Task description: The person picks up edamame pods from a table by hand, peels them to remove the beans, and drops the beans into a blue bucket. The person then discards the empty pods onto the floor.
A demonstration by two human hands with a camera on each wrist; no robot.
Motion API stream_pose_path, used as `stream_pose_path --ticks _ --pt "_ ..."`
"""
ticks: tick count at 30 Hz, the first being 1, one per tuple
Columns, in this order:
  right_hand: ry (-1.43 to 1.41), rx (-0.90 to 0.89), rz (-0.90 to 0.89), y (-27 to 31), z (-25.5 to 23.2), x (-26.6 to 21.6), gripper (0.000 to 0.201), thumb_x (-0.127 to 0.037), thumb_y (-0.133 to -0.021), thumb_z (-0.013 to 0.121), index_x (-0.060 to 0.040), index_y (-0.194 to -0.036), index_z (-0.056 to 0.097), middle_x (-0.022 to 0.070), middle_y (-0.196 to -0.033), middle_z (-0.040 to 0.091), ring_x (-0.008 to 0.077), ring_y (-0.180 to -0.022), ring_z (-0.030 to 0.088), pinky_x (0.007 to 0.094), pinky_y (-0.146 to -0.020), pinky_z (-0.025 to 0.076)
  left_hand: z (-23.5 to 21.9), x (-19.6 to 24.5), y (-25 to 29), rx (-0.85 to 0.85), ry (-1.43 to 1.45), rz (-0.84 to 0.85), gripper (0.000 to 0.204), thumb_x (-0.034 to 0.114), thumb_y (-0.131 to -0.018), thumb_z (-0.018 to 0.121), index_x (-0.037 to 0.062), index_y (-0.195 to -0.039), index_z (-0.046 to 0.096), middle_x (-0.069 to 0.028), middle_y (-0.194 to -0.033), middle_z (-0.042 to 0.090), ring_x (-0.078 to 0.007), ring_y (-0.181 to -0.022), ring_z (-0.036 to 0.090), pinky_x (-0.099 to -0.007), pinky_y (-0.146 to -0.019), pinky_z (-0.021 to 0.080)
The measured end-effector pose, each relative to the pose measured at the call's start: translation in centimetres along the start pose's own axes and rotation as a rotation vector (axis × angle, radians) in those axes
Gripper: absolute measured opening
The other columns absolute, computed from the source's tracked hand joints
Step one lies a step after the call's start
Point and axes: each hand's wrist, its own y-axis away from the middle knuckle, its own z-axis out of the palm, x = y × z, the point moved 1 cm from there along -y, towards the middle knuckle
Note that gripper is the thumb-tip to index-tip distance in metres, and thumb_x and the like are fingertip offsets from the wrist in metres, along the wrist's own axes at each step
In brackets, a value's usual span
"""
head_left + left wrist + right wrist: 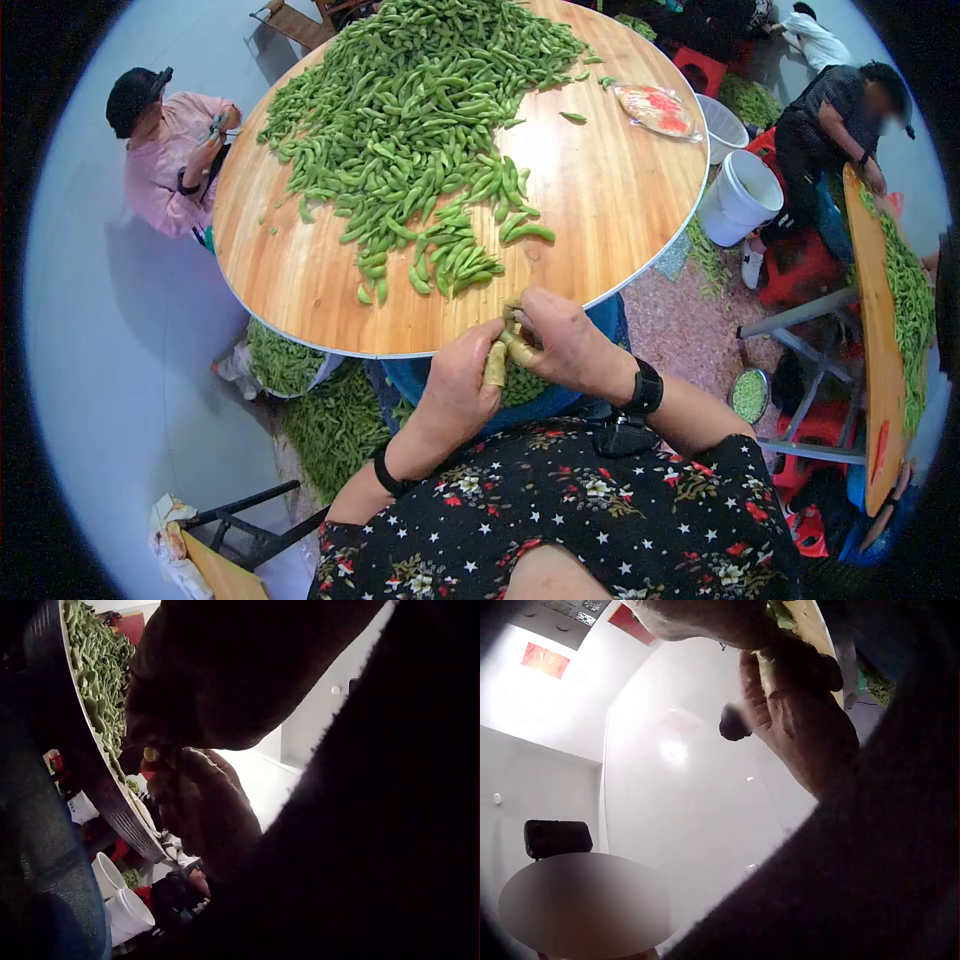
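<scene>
My left hand and right hand meet just off the near edge of the round wooden table. Their fingertips pinch a small green soybean pod between them, mostly hidden by the fingers. Yellowish covers wrap both thumbs. Under the hands sits a blue basin with shelled green beans in it. A large heap of soybean pods covers the table's far and middle part, its front tip a short way beyond the hands. In the left wrist view both hands are dark silhouettes.
A bag with red print lies at the table's right. White buckets stand beside it. Stripped plants are piled on the floor at left. One person in pink is at the left; another works at a second table.
</scene>
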Motion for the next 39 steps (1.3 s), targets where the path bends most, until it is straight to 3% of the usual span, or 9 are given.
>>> stream_pose_path --ticks 10,14,19,21,25,27,31,34,39 --pt "-0.176 -0.139 0.034 0.4 0.8 0.6 0.015 -0.004 -0.074 0.058 0.0004 -0.085 0.049 0.02 -0.076 0.051 0.039 -0.073 0.055 0.0417 -0.063 0.045 -3.0 0.9 1.9 -0.068 -0.039 -0.062 0.025 0.001 -0.078 0.058 -0.0021 -0.103 0.059 -0.0211 -0.085 0.061 -0.0385 -0.081 0.061 -0.0434 -0.073 0.05" --pt "-0.206 -0.37 0.015 1.3 0.9 1.6 0.013 -0.004 -0.079 0.055 -0.0007 -0.092 0.054 0.0191 -0.077 0.056 0.036 -0.075 0.058 0.0386 -0.065 0.047 -9.3 0.1 3.6 -0.377 -0.588 -0.37 0.026 0.007 -0.079 0.061 0.006 -0.105 0.062 -0.0148 -0.095 0.063 -0.0348 -0.085 0.062 -0.0407 -0.074 0.05" --pt "-0.226 -0.464 0.009 1.1 1.1 0.3 0.013 -0.011 -0.087 0.052 -0.0008 -0.096 0.054 0.0209 -0.08 0.058 0.0367 -0.078 0.059 0.0405 -0.067 0.047 -8.3 -3.4 -2.1 -0.111 -0.636 -0.067 0.031 0.003 -0.075 0.059 0.0056 -0.107 0.061 -0.0149 -0.103 0.06 -0.0328 -0.094 0.06 -0.0404 -0.076 0.05" --pt "-0.32 -0.552 0.329 0.6 0.5 -0.2 0.02 -0.018 -0.093 0.049 -0.0011 -0.102 0.054 0.0173 -0.078 0.059 0.0305 -0.072 0.061 0.0395 -0.066 0.048 -7.4 -5.9 -4.0 -0.092 -0.637 0.14 0.026 0.001 -0.076 0.056 0.0033 -0.101 0.06 -0.0152 -0.099 0.06 -0.0333 -0.094 0.059 -0.0396 -0.077 0.049" --pt "-0.561 -0.489 0.336 0.9 0.0 0.5 0.025 -0.021 -0.096 0.046 -0.0013 -0.108 0.054 0.0114 -0.075 0.058 0.0216 -0.065 0.06 0.0364 -0.062 0.048 -6.6 -7.5 -4.3 -0.21 -0.698 0.058 0.018 0.002 -0.075 0.055 0.0024 -0.093 0.058 -0.0141 -0.095 0.06 -0.0331 -0.09 0.058 -0.0395 -0.077 0.048" --pt "-0.671 -0.407 0.422 -0.1 -1.1 -0.3 0.029 -0.02 -0.098 0.042 -0.0024 -0.118 0.053 0.0009 -0.078 0.056 0.009 -0.06 0.056 0.0249 -0.052 0.047 -6.3 -7.2 -4.1 -0.102 -0.714 0.13 0.012 0.003 -0.076 0.055 0.0035 -0.088 0.056 -0.0127 -0.09 0.058 -0.0322 -0.084 0.057 -0.0398 -0.074 0.048" --pt "-0.449 -0.286 0.287 -1.6 0.0 0.3 0.032 -0.021 -0.099 0.04 -0.0023 -0.123 0.051 0.002 -0.078 0.056 0.0087 -0.059 0.056 0.0228 -0.051 0.046 -5.6 -7.6 -3.7 -0.131 -0.826 0.105 0.013 0.007 -0.076 0.059 0.0049 -0.088 0.056 -0.0116 -0.089 0.059 -0.0316 -0.085 0.057 -0.0389 -0.073 0.048" --pt "-0.522 -0.262 0.32 -2.1 1.1 0.6 0.028 -0.02 -0.099 0.04 -0.0025 -0.118 0.049 0.0054 -0.074 0.058 0.0133 -0.055 0.058 0.0271 -0.049 0.047 -4.8 -6.2 -2.9 -0.069 -0.704 0.081 0.014 0.001 -0.075 0.057 0.0026 -0.088 0.053 -0.0137 -0.08 0.056 -0.0315 -0.08 0.056 -0.0394 -0.072 0.047" --pt "-0.795 -0.242 0.416 -1.7 1.6 0.8 0.027 -0.022 -0.1 0.038 -0.0049 -0.121 0.04 0.0064 -0.073 0.057 0.0145 -0.045 0.054 0.0263 -0.038 0.043 -2.8 -3.7 -2.3 0.044 -0.002 -0.062 0.024 0.002 -0.086 0.06 0.001 -0.109 0.057 -0.0078 -0.08 0.06 -0.0146 -0.068 0.058 -0.0264 -0.062 0.046"
